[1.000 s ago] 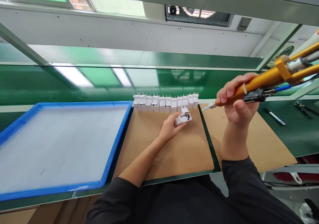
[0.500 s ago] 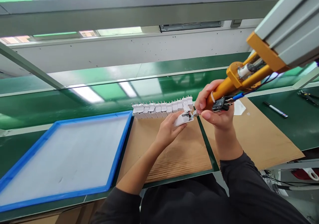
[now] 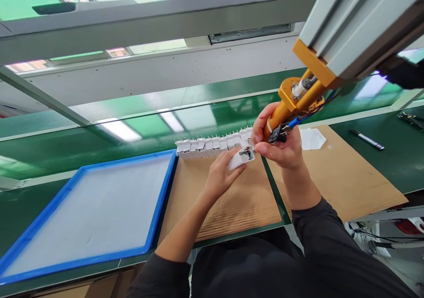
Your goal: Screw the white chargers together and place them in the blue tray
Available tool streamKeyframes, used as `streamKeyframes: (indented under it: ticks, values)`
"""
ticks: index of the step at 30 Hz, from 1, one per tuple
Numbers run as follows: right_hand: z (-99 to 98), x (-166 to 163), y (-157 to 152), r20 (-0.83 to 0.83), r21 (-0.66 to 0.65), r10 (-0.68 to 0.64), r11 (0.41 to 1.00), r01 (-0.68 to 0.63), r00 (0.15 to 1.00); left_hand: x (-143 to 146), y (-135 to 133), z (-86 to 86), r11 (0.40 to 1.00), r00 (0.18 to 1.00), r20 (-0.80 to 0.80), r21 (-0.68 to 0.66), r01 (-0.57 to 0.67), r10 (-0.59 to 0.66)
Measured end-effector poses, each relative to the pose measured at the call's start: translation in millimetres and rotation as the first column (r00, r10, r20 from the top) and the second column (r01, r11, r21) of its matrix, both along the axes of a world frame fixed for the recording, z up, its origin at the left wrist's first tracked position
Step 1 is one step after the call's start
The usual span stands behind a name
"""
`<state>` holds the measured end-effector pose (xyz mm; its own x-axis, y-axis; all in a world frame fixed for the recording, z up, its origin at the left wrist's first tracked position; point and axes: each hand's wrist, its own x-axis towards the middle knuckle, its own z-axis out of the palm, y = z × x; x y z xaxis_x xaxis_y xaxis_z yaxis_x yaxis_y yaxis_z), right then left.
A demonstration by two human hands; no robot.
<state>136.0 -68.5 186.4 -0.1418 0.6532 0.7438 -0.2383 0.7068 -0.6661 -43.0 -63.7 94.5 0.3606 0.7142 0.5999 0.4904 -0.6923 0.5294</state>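
My left hand [image 3: 219, 174] grips a white plug-adapter housing [image 3: 235, 160], tilted with its open end toward the right; wires and small parts show inside. My right hand [image 3: 286, 152] is wrapped around the orange front barrel of a hand tool [image 3: 277, 116], which has a small black switch and blue wires on its side and a big grey body behind. The tool's narrow tip is at the housing's open end; whether they touch cannot be made out. Just behind my hands stands a row of white plug adapters [image 3: 207, 145], metal pins upward.
Brown cardboard sheets [image 3: 232, 209] cover the green bench. To the left lies a blue-rimmed white tray [image 3: 161, 203]. At the right are a white piece [image 3: 313, 139], a marker pen [image 3: 367, 140] and pliers [image 3: 410, 119]. A grey metal beam [image 3: 149, 22] crosses above.
The tool and my right hand have shifted slightly left in view, and the tool stands more steeply. The housing remains in my left hand, close to the tip.
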Motion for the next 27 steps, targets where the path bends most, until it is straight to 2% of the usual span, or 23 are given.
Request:
streamKeyframes:
  ticks: [4,10,17,22,27]
  values:
    - [0.8,0,1,0.003,-0.019,-0.01,1.0,0.01,1.0,1,0,0.1,1.0,1.0,0.004,0.0,0.005,-0.005]
    - [0.9,0,1,-0.017,0.037,0.013,0.999,-0.013,1.0,1,0,-0.6,1.0,1.0,-0.005,-0.005,-0.013,0.013]
    - [1.7,2,1,0.013,0.003,-0.026,1.0,0.026,1.0,3,0,-0.4,1.0,1.0,-0.004,-0.004,-0.021,0.021]
    - [0.3,3,2,0.019,0.008,-0.007,1.0,0.007,1.0,4,0,-3.0,0.998,0.999,0.022,-0.061,-0.03,0.031]
    - [-1.1,5,3,0.031,-0.048,-0.033,0.998,0.034,0.999,6,2,-12.0,0.989,0.991,0.132,-0.151,0.009,0.011]
